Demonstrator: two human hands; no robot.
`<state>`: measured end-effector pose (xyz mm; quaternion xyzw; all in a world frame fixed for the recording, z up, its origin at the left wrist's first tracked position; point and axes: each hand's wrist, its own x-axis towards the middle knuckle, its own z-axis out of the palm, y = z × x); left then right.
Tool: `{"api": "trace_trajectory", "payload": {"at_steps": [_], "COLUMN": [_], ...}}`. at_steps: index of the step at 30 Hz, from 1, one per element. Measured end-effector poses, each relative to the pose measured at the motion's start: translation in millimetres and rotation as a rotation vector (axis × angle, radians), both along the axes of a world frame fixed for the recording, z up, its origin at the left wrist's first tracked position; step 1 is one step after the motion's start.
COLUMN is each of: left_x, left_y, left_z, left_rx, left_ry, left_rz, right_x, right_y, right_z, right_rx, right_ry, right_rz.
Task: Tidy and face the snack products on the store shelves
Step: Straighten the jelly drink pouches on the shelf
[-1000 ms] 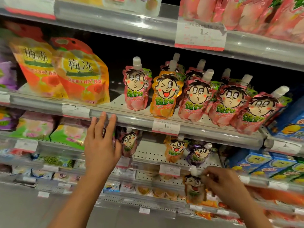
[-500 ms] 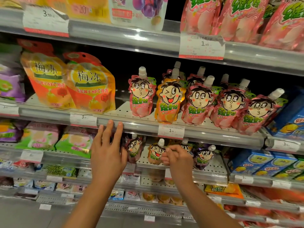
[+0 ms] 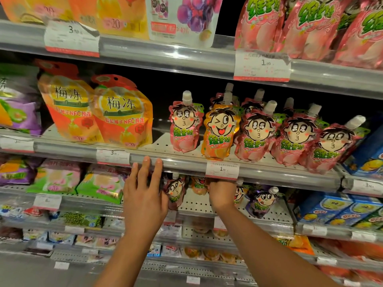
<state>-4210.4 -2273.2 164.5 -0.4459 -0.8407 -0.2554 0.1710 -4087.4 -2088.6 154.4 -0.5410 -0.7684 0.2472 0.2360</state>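
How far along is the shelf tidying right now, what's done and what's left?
Done: the cartoon-face pouches on the middle shelf stand upright, faces forward. In hand: the right hand reaches under that shelf's rail among the lower-shelf pouches; what it grips is hidden. The left hand rests open beside a pink pouch. Left: that lower row looks sparse and uneven, with the purple pouch standing apart.

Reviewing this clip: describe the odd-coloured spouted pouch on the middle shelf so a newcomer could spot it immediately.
Find the middle shelf, the one above both hands, and its front row of spouted cartoon-face pouches. The orange pouch stands second from the left, above a 1.90 price tag. It alone is orange with a winking, open-mouthed face; its front-row neighbours are pink.
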Motion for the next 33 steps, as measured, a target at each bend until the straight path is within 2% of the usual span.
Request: {"api": "trace_trajectory", "payload": {"at_steps": [6, 11, 15, 21, 23, 25, 28, 30, 33], "left_x": [-1.0, -0.9, -1.0, -2.0, -1.8, -1.2, -2.6, -2.4, -1.3], "left_y": [1.7, 2.7, 3.3, 4.5, 4.6, 4.9, 5.2, 4.9, 5.0], "left_z": [-3.2, -4.1, -5.0, -6.6, -6.6, -6.8, -8.0, -8.8, -8.3], "left_rx": [0.005, 0.002, -0.011, -0.003, -0.002, 0.003, 0.028, 0.04, 0.042], "left_ry": [0.015, 0.028, 0.031, 0.05, 0.052, 0.057, 0.074, 0.077, 0.069], "left_rz": [0.007, 0.015, 0.023, 0.023, 0.03, 0.034, 0.024, 0.025, 0.035], "right_x": [-2.7, -4.0, -7.1, 0.6, 8.6, 19.6, 37.9, 48.8, 60.1], "right_y": [6.8, 9.9, 13.5, 2.6, -6.8, -15.9, -27.9, -31.1, -34.8], "right_z": [4.9, 4.8, 5.2, 4.3, 2.6, -4.1, -14.1, -14.1, 14.1], "right_rx": [0.077, 0.008, 0.006, -0.098, -0.097, -0.024, 0.141, 0.212, 0.067], "right_ry": [-0.277, -0.144, -0.176, 0.07, 0.012, -0.07, -0.018, -0.116, -0.269], "right_rz": [0.022, 0.012, 0.083, 0.106, 0.128, 0.189, 0.331, 0.426, 0.6]}}
